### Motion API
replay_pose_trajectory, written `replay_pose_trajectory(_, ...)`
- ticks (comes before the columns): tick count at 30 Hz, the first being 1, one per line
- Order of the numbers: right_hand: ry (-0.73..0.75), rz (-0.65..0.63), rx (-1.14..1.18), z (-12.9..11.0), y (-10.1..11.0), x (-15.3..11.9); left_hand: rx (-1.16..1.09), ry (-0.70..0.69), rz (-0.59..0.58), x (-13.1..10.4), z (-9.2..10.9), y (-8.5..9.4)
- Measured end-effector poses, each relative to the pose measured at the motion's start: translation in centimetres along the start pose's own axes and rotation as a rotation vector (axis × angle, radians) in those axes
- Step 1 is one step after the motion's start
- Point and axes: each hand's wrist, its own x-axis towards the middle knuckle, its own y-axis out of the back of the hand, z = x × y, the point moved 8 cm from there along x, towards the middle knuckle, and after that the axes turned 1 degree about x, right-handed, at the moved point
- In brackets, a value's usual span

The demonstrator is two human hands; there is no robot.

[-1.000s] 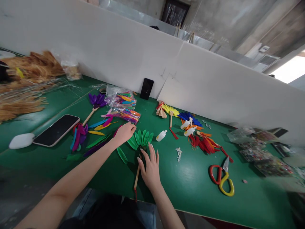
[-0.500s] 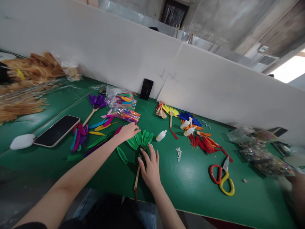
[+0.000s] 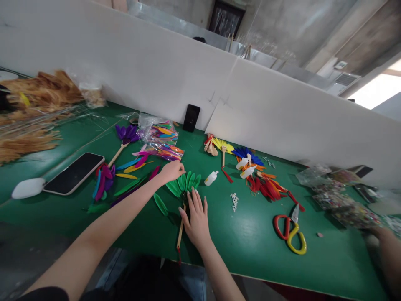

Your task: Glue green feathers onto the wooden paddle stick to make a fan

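A green feather fan (image 3: 190,180) with a wooden handle (image 3: 181,234) and a red tassel (image 3: 178,254) lies on the table in front of me. Over its upper left feathers, my left hand (image 3: 173,172) is closed with the fingers curled together; what they hold, if anything, is hidden. My right hand (image 3: 198,223) rests with stretched fingers at the right of the fan, fingertips touching the base of the feathers. To the left lies a loose green feather (image 3: 161,204). A white glue bottle (image 3: 211,178) stands to the right of the feathers.
Red-and-yellow scissors (image 3: 293,232) and small white beads (image 3: 234,202) lie to the right. Purple (image 3: 127,133), yellow (image 3: 223,146) and blue (image 3: 249,154) feather fans, bagged feathers (image 3: 164,150) and a phone (image 3: 74,173) are around. Another person's hand (image 3: 380,238) shows at far right.
My left hand's fingers have curled in more tightly, at nearly the same place. My right hand's fingers have flattened and drawn closer together beside the fan. The view has shifted slightly.
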Motion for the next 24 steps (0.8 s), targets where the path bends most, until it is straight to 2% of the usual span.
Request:
replay_pose_trajectory(6, -0.025, -0.018, -0.007, 0.1, 0.0, 0.0, -0.013, -0.003, 0.010, 0.0, 0.4, 0.0)
replay_pose_trajectory(14, -0.027, -0.011, -0.007, 0.0, 0.0, 0.0, -0.052, -0.093, -0.015, 1.0, 2.0, 0.0)
replay_pose_trajectory(24, -0.018, -0.018, -0.002, -0.1, -0.1, 0.0, -0.052, -0.079, 0.022, 1.2, 1.3, -0.4)
